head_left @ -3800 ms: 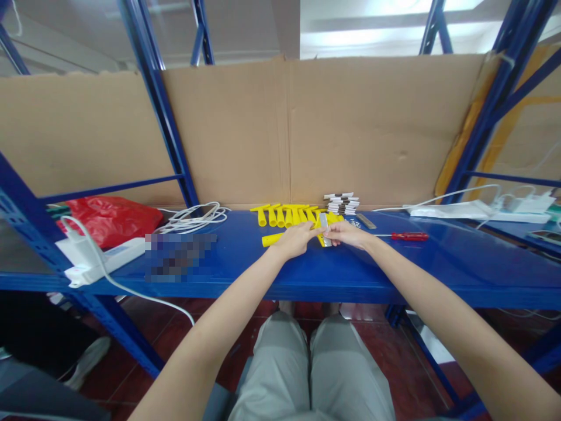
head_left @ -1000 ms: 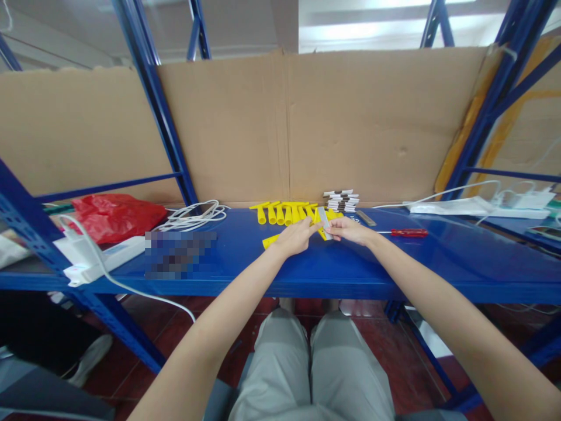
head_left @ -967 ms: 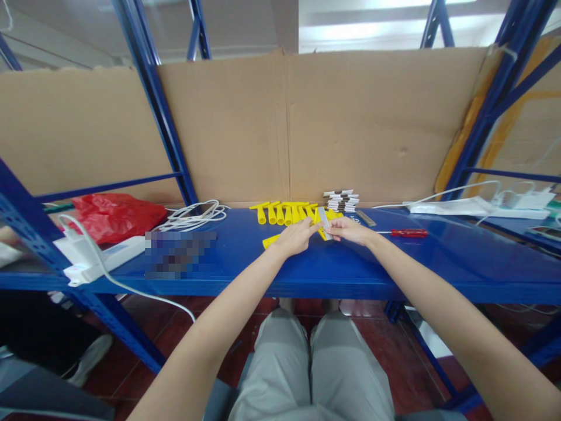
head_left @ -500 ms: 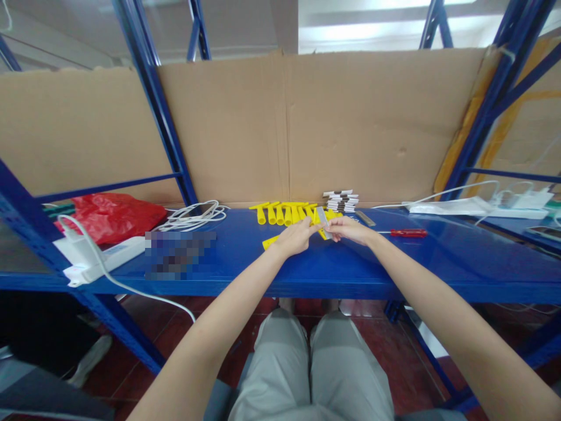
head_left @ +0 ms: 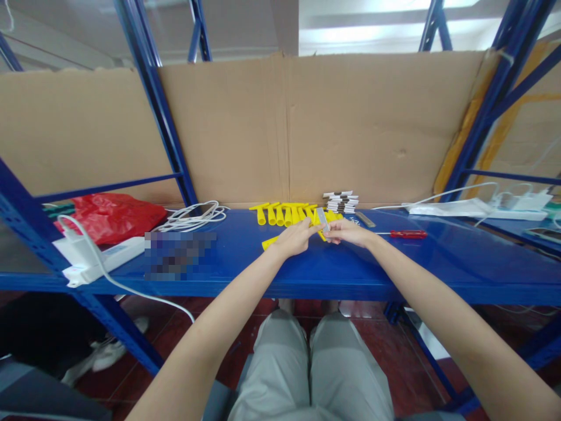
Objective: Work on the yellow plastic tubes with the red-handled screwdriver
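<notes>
My left hand is closed around a yellow T-shaped scraper, whose handle end sticks out to the left of the wrist. At the scraper's head, my right hand pinches a flat grey metal blade between thumb and fingers. The two hands nearly meet, and the blade lies against or just over the yellow head; which of these I cannot tell. Behind them stands a row of yellow T-shaped scrapers, partly covered by my hands. White and dark small packets are piled behind my right hand.
Right of my hand lies a screwdriver with a red handle; a small grey metal strip is behind it. A red plastic bag, coiled white cable and power strip occupy the left. Cardboard walls the back.
My right fingers have shifted slightly at the blade's lower end. Both hands stay in nearly the same place. At lower left, another person's feet have moved.
</notes>
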`<action>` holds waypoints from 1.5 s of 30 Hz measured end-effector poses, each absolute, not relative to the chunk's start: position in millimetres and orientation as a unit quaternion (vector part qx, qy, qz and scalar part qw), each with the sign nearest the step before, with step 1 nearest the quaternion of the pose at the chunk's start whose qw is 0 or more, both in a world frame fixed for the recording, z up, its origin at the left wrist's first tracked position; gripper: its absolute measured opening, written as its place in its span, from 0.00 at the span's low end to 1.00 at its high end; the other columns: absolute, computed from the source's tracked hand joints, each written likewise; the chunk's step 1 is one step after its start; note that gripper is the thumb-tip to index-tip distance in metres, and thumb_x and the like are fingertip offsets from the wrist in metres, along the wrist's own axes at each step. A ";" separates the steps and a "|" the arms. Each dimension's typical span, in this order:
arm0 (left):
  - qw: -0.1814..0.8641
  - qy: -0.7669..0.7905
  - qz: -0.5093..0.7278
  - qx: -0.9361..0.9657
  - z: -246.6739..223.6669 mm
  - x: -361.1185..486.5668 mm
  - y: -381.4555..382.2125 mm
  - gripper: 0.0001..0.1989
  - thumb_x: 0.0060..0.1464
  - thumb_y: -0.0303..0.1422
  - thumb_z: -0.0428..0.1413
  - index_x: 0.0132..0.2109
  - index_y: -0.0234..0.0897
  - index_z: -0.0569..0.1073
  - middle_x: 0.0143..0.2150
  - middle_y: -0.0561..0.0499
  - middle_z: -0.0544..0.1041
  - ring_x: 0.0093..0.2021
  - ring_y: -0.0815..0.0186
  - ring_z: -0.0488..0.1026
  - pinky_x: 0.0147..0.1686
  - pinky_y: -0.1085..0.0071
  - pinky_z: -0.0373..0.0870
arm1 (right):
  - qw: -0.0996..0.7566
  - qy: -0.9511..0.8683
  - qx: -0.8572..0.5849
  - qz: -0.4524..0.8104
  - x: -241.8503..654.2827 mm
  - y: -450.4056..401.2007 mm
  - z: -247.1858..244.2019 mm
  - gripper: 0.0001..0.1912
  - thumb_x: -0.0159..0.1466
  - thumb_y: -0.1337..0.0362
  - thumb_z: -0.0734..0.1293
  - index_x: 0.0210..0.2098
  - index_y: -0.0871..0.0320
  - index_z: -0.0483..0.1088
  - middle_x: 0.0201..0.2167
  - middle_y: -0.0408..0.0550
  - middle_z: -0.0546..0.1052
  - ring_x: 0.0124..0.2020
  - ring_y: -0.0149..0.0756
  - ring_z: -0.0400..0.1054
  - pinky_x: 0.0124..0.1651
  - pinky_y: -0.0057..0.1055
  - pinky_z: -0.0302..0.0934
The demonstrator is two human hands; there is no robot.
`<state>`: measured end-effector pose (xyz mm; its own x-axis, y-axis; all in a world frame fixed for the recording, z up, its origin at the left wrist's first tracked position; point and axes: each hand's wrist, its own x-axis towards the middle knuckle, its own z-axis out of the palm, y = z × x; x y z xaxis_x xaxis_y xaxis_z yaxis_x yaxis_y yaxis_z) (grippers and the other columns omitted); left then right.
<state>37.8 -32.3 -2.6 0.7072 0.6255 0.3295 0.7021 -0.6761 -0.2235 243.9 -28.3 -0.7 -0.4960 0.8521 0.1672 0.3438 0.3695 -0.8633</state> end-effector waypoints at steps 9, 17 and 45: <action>0.174 -0.363 -0.116 -0.908 -2.2 38.4 -33.8 0.31 0.61 0.21 0.42 0.68 0.47 0.59 0.51 0.44 0.69 0.49 0.61 0.71 0.49 0.65 0.70 | 0.311 -0.776 -0.365 0.410 247.6 -21.8 -5.7 0.18 0.50 0.50 0.73 0.25 0.59 0.69 0.20 0.42 0.71 0.20 0.25 0.56 0.23 0.26 0.49; 0.169 -0.355 -0.116 -0.912 -3.3 36.7 -30.6 0.30 0.60 0.21 0.44 0.67 0.46 0.62 0.51 0.43 0.70 0.50 0.59 0.71 0.49 0.64 0.71 | 0.287 -0.787 -0.372 0.399 246.3 -18.8 -9.2 0.21 0.49 0.47 0.73 0.23 0.59 0.69 0.19 0.42 0.70 0.20 0.26 0.56 0.22 0.25 0.50; 0.146 -0.347 -0.116 -0.919 1.9 35.9 -36.1 0.25 0.64 0.26 0.44 0.64 0.46 0.67 0.46 0.45 0.71 0.45 0.63 0.72 0.45 0.68 0.70 | 0.297 -0.735 -0.439 0.422 255.3 -34.7 8.6 0.09 0.49 0.61 0.72 0.26 0.60 0.72 0.19 0.42 0.72 0.21 0.27 0.62 0.24 0.26 0.53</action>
<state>35.9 -36.1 1.9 0.7323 0.6039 0.3148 0.6717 -0.7167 -0.1876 255.3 -34.7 8.6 -0.4374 0.8968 0.0667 0.3955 0.2585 -0.8814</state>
